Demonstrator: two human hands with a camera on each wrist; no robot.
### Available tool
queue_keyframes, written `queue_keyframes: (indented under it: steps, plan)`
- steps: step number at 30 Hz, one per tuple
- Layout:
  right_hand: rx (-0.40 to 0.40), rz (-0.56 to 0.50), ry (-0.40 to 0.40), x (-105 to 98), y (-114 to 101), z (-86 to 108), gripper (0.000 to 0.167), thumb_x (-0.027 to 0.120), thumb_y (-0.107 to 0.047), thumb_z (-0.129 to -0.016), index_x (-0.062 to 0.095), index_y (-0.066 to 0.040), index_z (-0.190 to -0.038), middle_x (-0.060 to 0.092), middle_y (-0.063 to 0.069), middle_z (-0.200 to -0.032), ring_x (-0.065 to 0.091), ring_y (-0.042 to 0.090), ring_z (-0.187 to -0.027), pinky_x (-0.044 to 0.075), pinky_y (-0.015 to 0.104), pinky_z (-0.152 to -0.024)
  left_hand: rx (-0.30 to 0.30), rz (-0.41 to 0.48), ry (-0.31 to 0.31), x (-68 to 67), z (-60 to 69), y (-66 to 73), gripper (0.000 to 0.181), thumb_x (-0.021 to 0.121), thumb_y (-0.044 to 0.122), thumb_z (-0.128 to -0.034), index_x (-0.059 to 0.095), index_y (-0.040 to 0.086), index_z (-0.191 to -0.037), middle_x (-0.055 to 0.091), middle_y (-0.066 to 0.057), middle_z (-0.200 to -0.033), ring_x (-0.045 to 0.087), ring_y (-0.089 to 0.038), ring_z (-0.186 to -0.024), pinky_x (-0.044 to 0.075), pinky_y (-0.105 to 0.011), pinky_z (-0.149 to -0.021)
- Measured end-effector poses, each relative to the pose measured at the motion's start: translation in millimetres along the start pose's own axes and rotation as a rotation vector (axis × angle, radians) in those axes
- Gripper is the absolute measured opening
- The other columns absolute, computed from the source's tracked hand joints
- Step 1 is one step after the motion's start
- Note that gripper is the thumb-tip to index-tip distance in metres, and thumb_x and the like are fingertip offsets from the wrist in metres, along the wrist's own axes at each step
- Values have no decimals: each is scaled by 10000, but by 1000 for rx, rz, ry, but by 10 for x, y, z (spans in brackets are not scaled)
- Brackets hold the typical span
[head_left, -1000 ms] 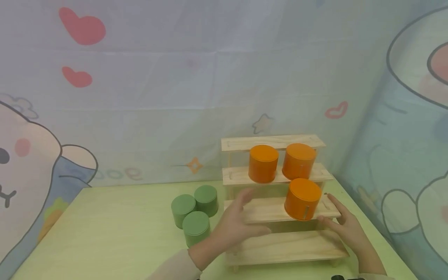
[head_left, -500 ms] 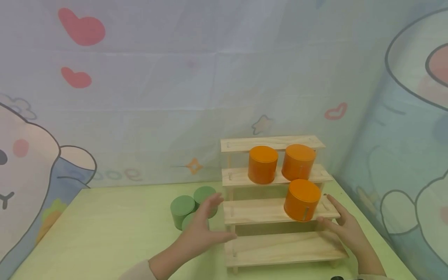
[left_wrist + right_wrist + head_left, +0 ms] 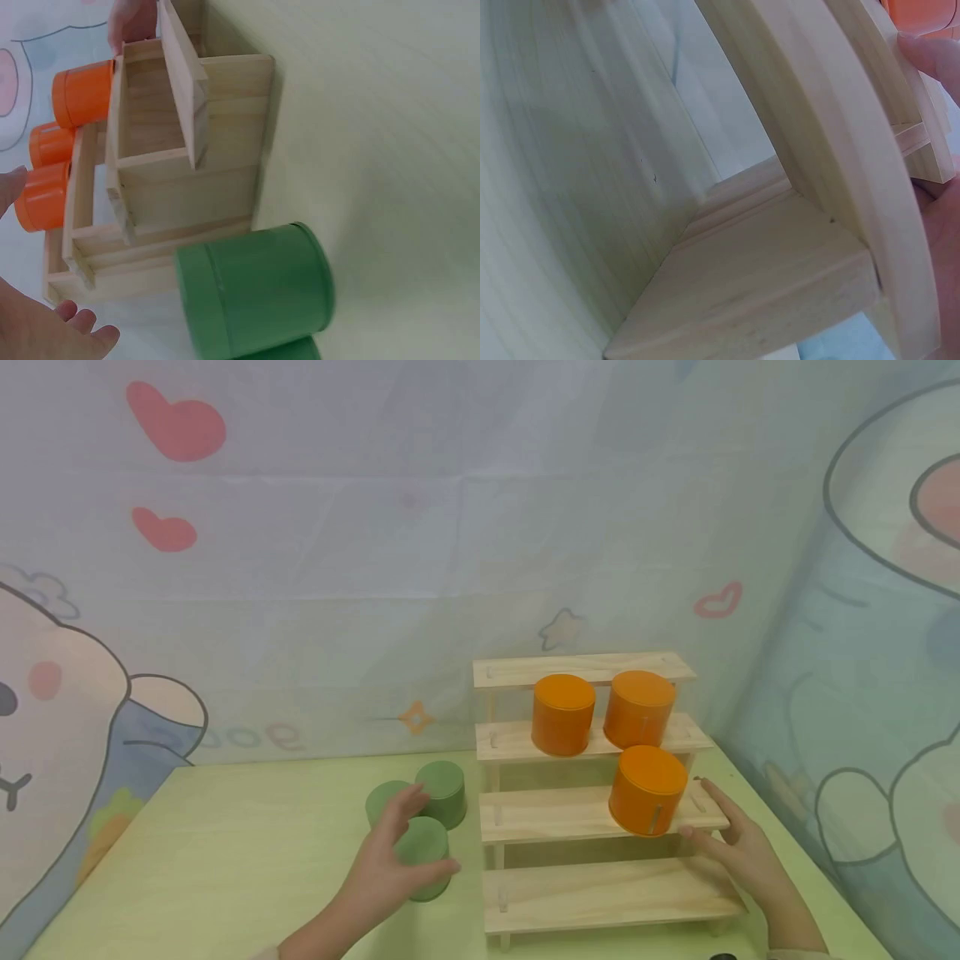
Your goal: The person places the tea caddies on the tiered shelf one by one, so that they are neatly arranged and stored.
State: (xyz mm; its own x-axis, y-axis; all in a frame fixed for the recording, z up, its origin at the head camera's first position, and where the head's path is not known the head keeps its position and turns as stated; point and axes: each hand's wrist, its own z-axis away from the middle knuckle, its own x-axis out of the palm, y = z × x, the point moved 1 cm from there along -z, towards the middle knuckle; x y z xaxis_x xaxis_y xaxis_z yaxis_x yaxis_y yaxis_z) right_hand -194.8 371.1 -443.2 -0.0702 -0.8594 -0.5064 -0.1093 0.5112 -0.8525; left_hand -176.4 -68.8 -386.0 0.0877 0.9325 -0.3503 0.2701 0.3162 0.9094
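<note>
My left hand [image 3: 378, 868], fingers spread and thumb apart, is at the nearest green canister [image 3: 424, 852]; contact cannot be told. Two more green canisters [image 3: 442, 793] stand behind it. In the left wrist view a green canister [image 3: 262, 289] lies beyond the open fingers. My right hand [image 3: 750, 852] grips the right end of a middle board of the wooden tiered shelf [image 3: 555, 814], thumb at the front edge. An orange canister [image 3: 648, 792] sits on that board, left of the hand. Two orange canisters [image 3: 563, 716] stand one tier higher.
The shelf's top board [image 3: 577, 669] and lowest board [image 3: 607, 893] hold nothing. The pale green table [image 3: 225, 860] extends left of the green canisters. A printed cloth [image 3: 337, 543] hangs behind and at the sides.
My left hand has moved left and a little down, away from the front of the shelf to the green canisters. The right hand has stayed on the shelf's end.
</note>
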Motion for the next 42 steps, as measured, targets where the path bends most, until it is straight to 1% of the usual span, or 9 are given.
queue_keyframes:
  steps: [4, 10, 13, 18, 22, 25, 33, 39, 42]
  plan:
    - [-1, 33, 5, -4, 9, -2, 797, 590, -266, -967, 73, -121, -1557, 258, 271, -1527, 386, 465, -1298, 418, 546, -975, -17, -28, 36, -29, 26, -144, 903, 862, 199, -712, 343, 106, -1445, 467, -134, -1430, 386, -316, -1361, 297, -538, -1105]
    - [-10, 13, 3, 5, 4, 10, 791, 587, -253, -967, 77, -108, -1554, 253, 291, -1520, 382, 490, -1293, 395, 621, -980, -73, -8, 47, -67, 53, -345, 929, 843, 189, -738, 284, 88, -1473, 398, -182, -1476, 331, -369, -1389, 275, -594, -1094]
    - [-13, 3, 7, 5, 2, 12, 787, 588, -247, -967, 84, -101, -1553, 250, 283, -1525, 361, 494, -1309, 378, 631, -991, -96, -7, 52, -78, 57, -425, 946, 839, 193, -744, 257, 61, -1479, 380, -212, -1477, 330, -393, -1381, 282, -589, -1094]
    - [-11, -19, 2, 4, 13, 8, 799, 600, -240, -959, 82, -98, -1552, 229, 287, -1531, 303, 527, -1330, 308, 699, -997, -107, -22, 72, -87, 40, -530, 966, 848, 198, -731, 252, 35, -1474, 389, -230, -1458, 351, -395, -1362, 297, -558, -1101]
    - [-8, -29, -1, 2, 15, 4, 806, 605, -238, -956, 80, -100, -1552, 216, 281, -1538, 278, 534, -1340, 282, 719, -994, -146, -23, 66, -94, 20, -577, 982, 846, 216, -730, 233, 38, -1477, 372, -232, -1464, 334, -391, -1367, 281, -575, -1104]
    - [-11, -17, 2, 3, 11, 4, 801, 599, -245, -961, 79, -106, -1554, 228, 279, -1535, 317, 520, -1327, 315, 696, -996, -173, -17, 57, -98, 22, -591, 986, 841, 224, -737, 220, 43, -1481, 372, -228, -1462, 337, -382, -1364, 278, -586, -1100]
    - [-4, -37, -6, 2, 25, -6, 809, 606, -239, -956, 75, -118, -1555, 220, 275, -1539, 271, 528, -1346, 276, 718, -999, -171, -10, 62, -62, 13, -671, 958, 846, 192, -727, 258, 31, -1466, 416, -226, -1425, 388, -372, -1327, 312, -570, -1084]
    - [-6, -22, 0, 3, 23, 0, 805, 599, -248, -961, 72, -128, -1557, 226, 278, -1536, 329, 518, -1320, 322, 703, -984, -177, -8, 55, -39, 6, -680, 962, 847, 195, -726, 258, 29, -1467, 397, -242, -1442, 375, -390, -1332, 316, -575, -1079]
    - [-6, -31, -3, 7, 19, 7, 802, 597, -242, -961, 73, -117, -1555, 214, 282, -1538, 315, 527, -1324, 309, 714, -983, -190, -5, 52, -27, 7, -695, 962, 846, 194, -728, 254, 33, -1470, 417, -221, -1430, 389, -374, -1322, 323, -571, -1073]
